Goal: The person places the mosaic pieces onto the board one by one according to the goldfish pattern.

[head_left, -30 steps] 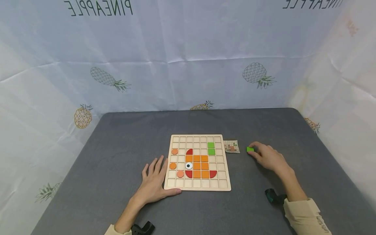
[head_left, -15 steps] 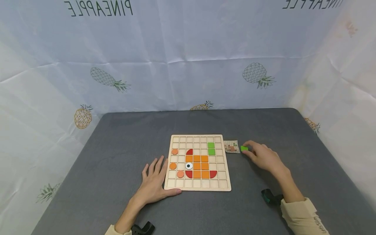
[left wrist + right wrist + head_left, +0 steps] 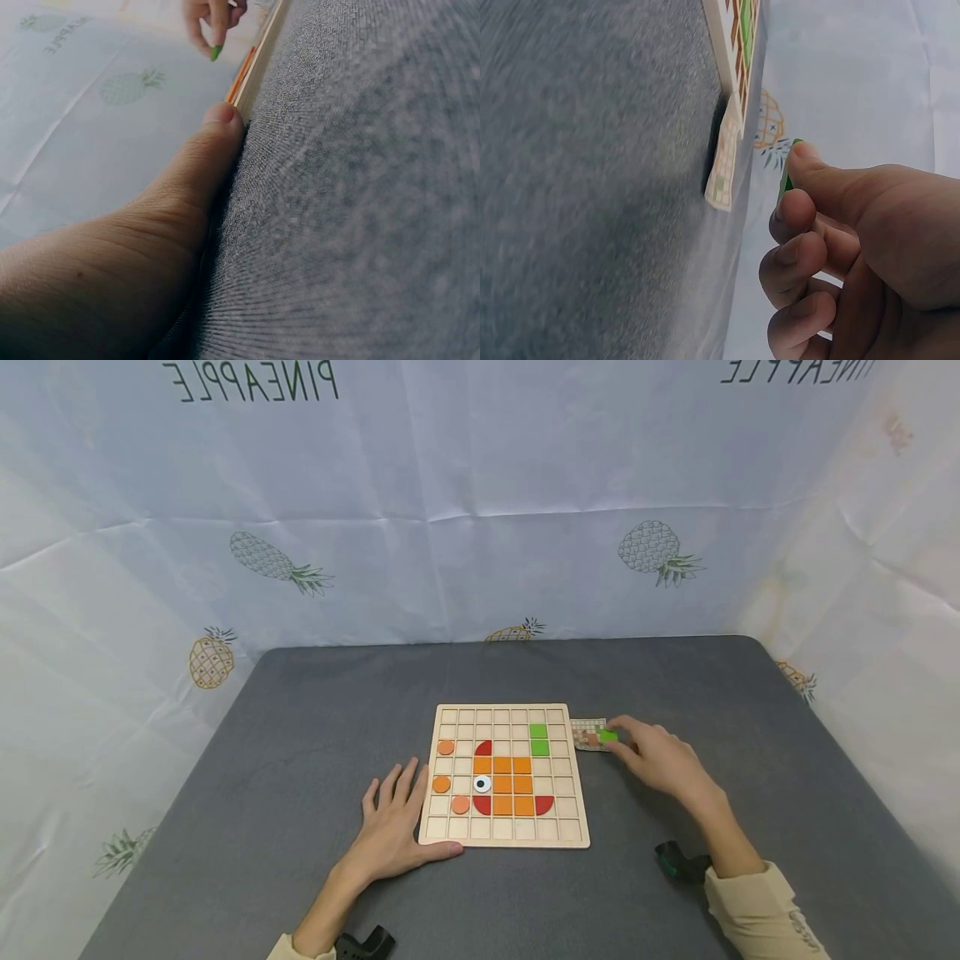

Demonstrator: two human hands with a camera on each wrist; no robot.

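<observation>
A wooden grid board (image 3: 506, 832) lies on the table, bearing orange squares (image 3: 513, 785), red quarter-round pieces (image 3: 544, 805), orange discs (image 3: 442, 784), a white eye piece (image 3: 482, 783) and two green squares (image 3: 539, 739). My left hand (image 3: 395, 831) rests with spread fingers along the board's left edge, its thumb at the near left corner. Between thumb and forefinger my right hand (image 3: 663, 762) pinches a green square tile (image 3: 608, 737), raised over the right end of a small pattern card (image 3: 587, 734). The right wrist view shows the tile (image 3: 785, 180) mostly hidden behind the fingertips.
The dark grey table (image 3: 337, 710) extends around the board. Behind it hangs a white cloth (image 3: 450, 460) printed with pineapples. Black wrist-worn devices (image 3: 366, 942) sit near both wrists. The pattern card touches or nearly touches the board's right edge.
My right hand has moved left with the green tile, from the bare table right of the card to over the card. My left hand and the board have stayed put.
</observation>
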